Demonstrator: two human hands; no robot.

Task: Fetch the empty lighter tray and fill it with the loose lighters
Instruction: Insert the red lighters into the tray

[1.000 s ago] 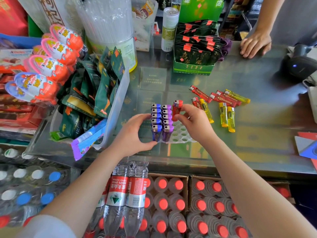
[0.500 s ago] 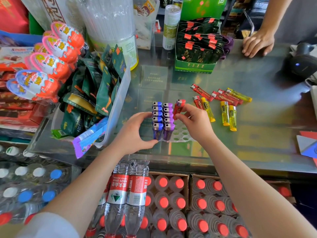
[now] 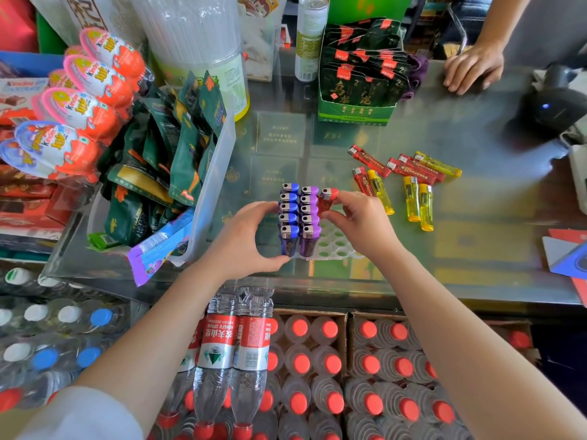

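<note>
On the glass counter [image 3: 476,249], the tray [image 3: 333,247] stood steadied by the left hand [image 3: 244,242] gripping its left edge, while the right hand [image 3: 359,223] pinched a red lighter [image 3: 327,198] over its far row, where a tilted entry could topple neighbouring purple lighters [image 3: 309,214].

Bare glass counter [image 3: 476,249] right of lighter tray [image 3: 333,246] — open path to loose lighters [image 3: 413,198]. Left side blocked by clear snack bin [image 3: 219,173]; far edge crowded — green tea box [image 3: 355,112], another person's hand [image 3: 473,68].
</note>
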